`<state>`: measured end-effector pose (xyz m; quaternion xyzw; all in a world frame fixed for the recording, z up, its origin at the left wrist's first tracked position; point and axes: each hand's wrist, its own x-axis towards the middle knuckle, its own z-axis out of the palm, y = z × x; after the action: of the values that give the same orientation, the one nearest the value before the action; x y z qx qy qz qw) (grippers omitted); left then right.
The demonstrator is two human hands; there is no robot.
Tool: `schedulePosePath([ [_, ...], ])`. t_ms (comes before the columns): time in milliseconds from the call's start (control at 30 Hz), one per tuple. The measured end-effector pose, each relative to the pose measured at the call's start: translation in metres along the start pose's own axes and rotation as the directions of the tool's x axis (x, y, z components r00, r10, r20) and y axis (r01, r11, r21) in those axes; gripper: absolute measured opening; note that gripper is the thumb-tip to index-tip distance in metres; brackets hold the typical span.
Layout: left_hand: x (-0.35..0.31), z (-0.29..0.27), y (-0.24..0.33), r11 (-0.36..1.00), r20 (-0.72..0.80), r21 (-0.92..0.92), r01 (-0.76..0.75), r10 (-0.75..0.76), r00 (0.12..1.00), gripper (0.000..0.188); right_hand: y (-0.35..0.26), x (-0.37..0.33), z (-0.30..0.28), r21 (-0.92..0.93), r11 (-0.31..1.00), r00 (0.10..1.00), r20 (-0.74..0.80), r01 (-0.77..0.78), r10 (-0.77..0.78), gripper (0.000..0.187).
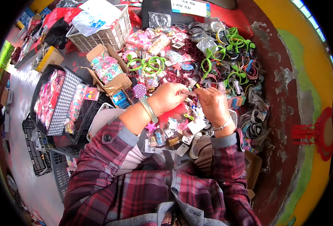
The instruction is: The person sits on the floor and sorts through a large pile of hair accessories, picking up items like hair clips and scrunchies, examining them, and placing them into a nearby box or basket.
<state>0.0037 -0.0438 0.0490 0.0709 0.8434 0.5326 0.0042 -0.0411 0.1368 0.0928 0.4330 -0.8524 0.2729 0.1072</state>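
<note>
We pinch a small thin trinket (191, 91) between left hand (168, 97) and right hand (211, 103), above glossy green plastic hairbands (236, 77).

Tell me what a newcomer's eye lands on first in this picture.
First, the two hands at the centre: the left hand and right hand pinch a small item between them over a heap of colourful trinkets. Bright green headbands stand out at upper right, and a white plastic crate sits upper left.
</note>
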Motion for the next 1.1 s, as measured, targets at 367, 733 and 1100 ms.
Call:
schedulePosePath([
  [367, 0.009, 0.002, 0.007, 0.957, -0.368, 0.126, -0.260, 0.288, 0.884, 0.021, 0.013, -0.011, -0.017, 0.070, 0.993, 0.968, -0.226, -0.098, 0.111, 0.010],
  [733, -0.007, 0.014, 0.028, 0.830, 0.014, 0.062, -0.554, 0.554, 0.832, 0.034, 0.054, -0.028, -0.033, 0.933, -0.080, 0.737, 0.328, -0.351, 0.591, 0.039],
  [1100, -0.014, 0.022, 0.019, 0.894, 0.040, -0.153, -0.422, 0.432, 0.901, 0.021, 0.038, -0.012, -0.023, 0.924, -0.114, 0.655, 0.342, -0.365, 0.674, 0.017],
])
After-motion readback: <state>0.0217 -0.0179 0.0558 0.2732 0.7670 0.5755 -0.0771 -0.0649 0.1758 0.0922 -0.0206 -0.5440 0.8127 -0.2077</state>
